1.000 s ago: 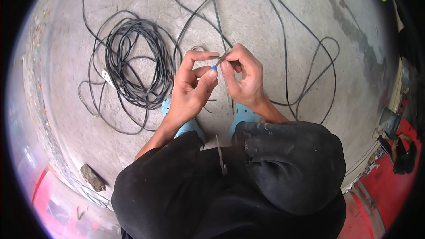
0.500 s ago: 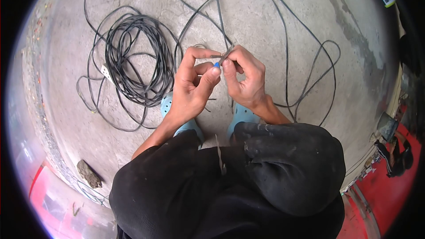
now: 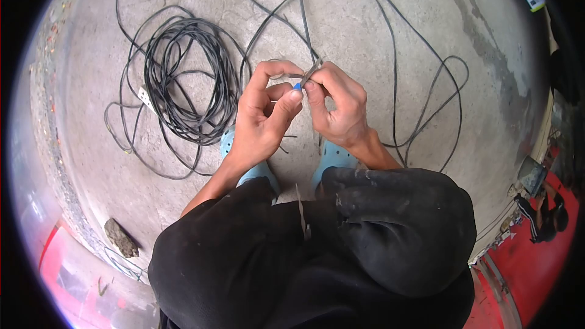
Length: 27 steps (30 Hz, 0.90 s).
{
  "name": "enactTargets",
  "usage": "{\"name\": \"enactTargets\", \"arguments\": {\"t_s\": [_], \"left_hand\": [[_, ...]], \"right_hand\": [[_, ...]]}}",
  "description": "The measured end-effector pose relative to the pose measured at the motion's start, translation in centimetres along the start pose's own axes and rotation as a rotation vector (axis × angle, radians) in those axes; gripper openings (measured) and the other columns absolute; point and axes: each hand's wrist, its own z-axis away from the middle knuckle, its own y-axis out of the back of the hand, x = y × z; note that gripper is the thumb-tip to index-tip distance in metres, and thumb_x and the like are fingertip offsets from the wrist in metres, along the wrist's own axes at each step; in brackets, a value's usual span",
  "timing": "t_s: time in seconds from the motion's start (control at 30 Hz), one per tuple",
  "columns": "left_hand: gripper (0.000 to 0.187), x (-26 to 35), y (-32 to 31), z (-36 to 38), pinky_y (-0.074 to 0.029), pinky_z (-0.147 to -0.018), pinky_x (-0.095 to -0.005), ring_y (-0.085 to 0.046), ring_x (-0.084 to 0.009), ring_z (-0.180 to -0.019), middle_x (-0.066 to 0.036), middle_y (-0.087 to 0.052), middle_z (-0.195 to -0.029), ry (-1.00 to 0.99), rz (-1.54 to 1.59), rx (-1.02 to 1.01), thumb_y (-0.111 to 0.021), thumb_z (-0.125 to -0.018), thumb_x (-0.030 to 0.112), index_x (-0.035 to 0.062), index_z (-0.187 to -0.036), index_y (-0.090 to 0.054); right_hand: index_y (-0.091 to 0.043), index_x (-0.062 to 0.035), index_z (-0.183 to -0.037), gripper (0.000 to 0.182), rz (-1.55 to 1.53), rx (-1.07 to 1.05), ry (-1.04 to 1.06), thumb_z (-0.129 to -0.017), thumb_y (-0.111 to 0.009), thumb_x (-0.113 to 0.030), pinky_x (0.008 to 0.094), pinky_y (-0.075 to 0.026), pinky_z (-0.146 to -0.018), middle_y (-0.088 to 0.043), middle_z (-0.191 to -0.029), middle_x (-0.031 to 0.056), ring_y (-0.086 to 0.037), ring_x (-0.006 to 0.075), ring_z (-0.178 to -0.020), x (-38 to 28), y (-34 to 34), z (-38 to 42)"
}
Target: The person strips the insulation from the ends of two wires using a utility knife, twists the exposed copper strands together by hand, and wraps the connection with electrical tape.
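Observation:
Over the concrete floor, my left hand is closed in a pinch, its thumb against a small blue piece whose kind I cannot make out. My right hand pinches a dark cable between thumb and forefinger, right beside the blue piece. The fingertips of both hands almost meet there. A long stretch of the black cable runs up the floor behind them. Fingers hide part of what is held.
To the left lies a large coil of black cable with a white power socket at its edge. Loose cable loops spread to the right. Light-blue clogs are below my hands. A stone lies lower left; a person is far right.
Both hands stay together at nearly the same place and keep their pinch. The left hand has shifted very slightly up and left. At far right the other person has moved a little.

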Motion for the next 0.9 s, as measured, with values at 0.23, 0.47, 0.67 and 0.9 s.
{"name": "enactTargets", "arguments": {"t_s": [0.23, 0.47, 0.67, 0.9], "left_hand": [[0.030, -0.1, -0.2, 0.4, -0.029, -0.052, -0.0186, -0.041, -0.0013, -0.060, 0.004, -0.052, -0.069, 0.005, -0.015, -0.029, -0.056, -0.102, 0.005, 0.0029, -0.131, -0.049], [0.026, -0.4, -0.1, 0.7, -0.030, -0.051, -0.0184, -0.041, -0.0010, -0.059, 0.003, -0.053, -0.070, -0.026, 0.051, -0.019, -0.057, -0.103, 0.009, 0.0026, -0.127, -0.050], [0.023, -0.7, -0.4, 0.7, -0.031, -0.051, -0.0181, -0.041, -0.0009, -0.059, 0.001, -0.056, -0.073, -0.068, 0.073, 0.011, -0.059, -0.102, 0.009, 0.0017, -0.122, -0.050], [0.017, -0.6, -0.2, 0.5, -0.032, -0.051, -0.0182, -0.042, -0.0006, -0.059, -0.003, -0.064, -0.080, -0.068, 0.097, 0.018, -0.058, -0.102, 0.008, 0.0021, -0.115, -0.049]], "right_hand": [[-0.057, -0.0001, -0.084, 0.009, -0.032, 0.064, -0.034, -0.091, -0.062, 0.001, 0.0343, -0.041, -0.048, -0.053, -0.071, 0.0096, -0.054, 0.0210, -0.055, -0.4, 0.1, 0.5], [-0.056, 0.0005, -0.083, 0.011, -0.125, 0.033, -0.066, -0.093, -0.060, -0.001, 0.0317, -0.041, -0.048, -0.053, -0.071, 0.0088, -0.052, 0.0180, -0.053, -0.6, -0.1, 0.3], [-0.056, 0.0011, -0.084, 0.012, -0.149, -0.003, -0.087, -0.095, -0.060, -0.003, 0.0319, -0.041, -0.048, -0.054, -0.072, 0.0092, -0.052, 0.0178, -0.054, -0.8, 0.1, 0.2], [-0.057, 0.0013, -0.089, 0.010, -0.143, -0.021, 0.009, -0.096, -0.059, -0.005, 0.0330, -0.043, -0.051, -0.056, -0.074, 0.0107, -0.057, 0.0199, -0.059, 0.0, -0.5, 0.4]]}}
